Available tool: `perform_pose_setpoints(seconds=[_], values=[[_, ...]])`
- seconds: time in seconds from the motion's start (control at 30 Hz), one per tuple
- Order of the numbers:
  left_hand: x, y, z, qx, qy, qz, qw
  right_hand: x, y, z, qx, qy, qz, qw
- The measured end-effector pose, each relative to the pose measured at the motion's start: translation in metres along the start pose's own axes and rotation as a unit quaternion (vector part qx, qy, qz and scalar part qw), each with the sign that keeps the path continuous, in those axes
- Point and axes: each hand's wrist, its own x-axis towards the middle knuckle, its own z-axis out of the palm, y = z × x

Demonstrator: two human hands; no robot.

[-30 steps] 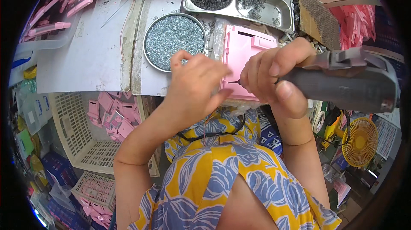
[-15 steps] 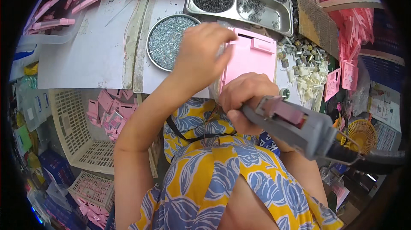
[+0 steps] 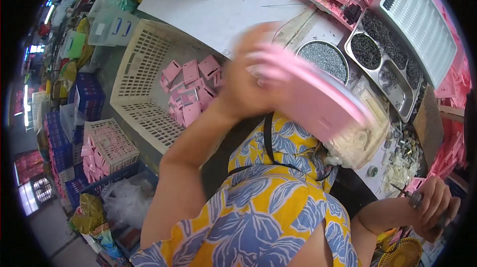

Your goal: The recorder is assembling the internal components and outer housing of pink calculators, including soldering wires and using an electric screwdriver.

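My left hand (image 3: 251, 75), blurred by motion, grips a flat pink plastic casing (image 3: 323, 105) by its left end. The casing is tilted in the air, over the table edge and in front of my body. Beneath its right end lies a padded block wrapped in clear plastic (image 3: 365, 142). At the lower right, my right hand (image 3: 437, 207) is closed around an electric screwdriver (image 3: 414, 198), its thin bit pointing up and left. Most of the tool's body is hidden by the fingers and the dark picture rim. A round dish of small silvery screws (image 3: 323, 58) sits behind the casing.
Left of me stands a large cream basket (image 3: 130, 85) holding several pink casings (image 3: 191, 113). A compartmented metal tray (image 3: 355, 48) holds dark springs or screws. Small metal and white parts (image 3: 400, 165) lie at the right. A yellow fan (image 3: 402, 256) stands low at the right.
The view has swung left. My left hand has lifted the pink casing off the work spot and carried it left. My right hand, with the screwdriver, has moved away to the right.
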Motion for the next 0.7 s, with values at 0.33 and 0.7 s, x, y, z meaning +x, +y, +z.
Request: perform_pose_setpoints(seconds=[0.33, 0.7], values=[[-0.443, -0.155, -0.082, -0.418, 0.492, -0.660, 0.383, 0.033, 0.070, 0.007, -0.109, -0.007, 0.044, 0.993], [0.138, -0.141, 0.059, 0.362, 0.010, 0.050, 0.931, 0.023, 0.073, 0.009, -0.355, 0.186, 0.074, 0.913]])
